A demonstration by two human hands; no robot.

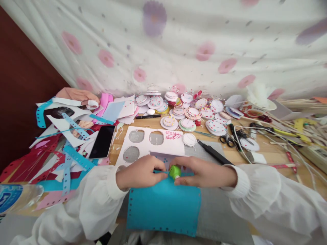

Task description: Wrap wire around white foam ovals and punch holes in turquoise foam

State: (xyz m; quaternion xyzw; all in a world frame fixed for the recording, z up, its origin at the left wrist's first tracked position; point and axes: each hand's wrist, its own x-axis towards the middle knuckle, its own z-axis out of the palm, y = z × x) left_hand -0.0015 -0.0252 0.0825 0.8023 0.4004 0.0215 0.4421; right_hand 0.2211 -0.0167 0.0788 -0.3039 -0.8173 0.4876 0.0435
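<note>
A bright blue sheet (165, 211) with small holes along its left and bottom edges lies in front of me, overhanging the near side. My left hand (143, 172) is closed at the sheet's upper edge, thumb and fingers pinching it. In my right hand (195, 172) is a small green craft punch (175, 172), gripped between thumb and fingers at that same upper edge. Just beyond the hands, small blue dots lie on a pale surface. A white card (153, 149) with round cut-outs sits behind them, partly hidden by my left hand, on a grey cutting mat (219, 211).
Several decorated white paper discs (187, 124) stand at the back. Paper scraps (76, 163), a phone (102, 142) and a plastic bottle (17, 197) are to the left. To the right are a black cutter (214, 153), scissors (227, 140), a yellow glue gun (301, 127) and white cables.
</note>
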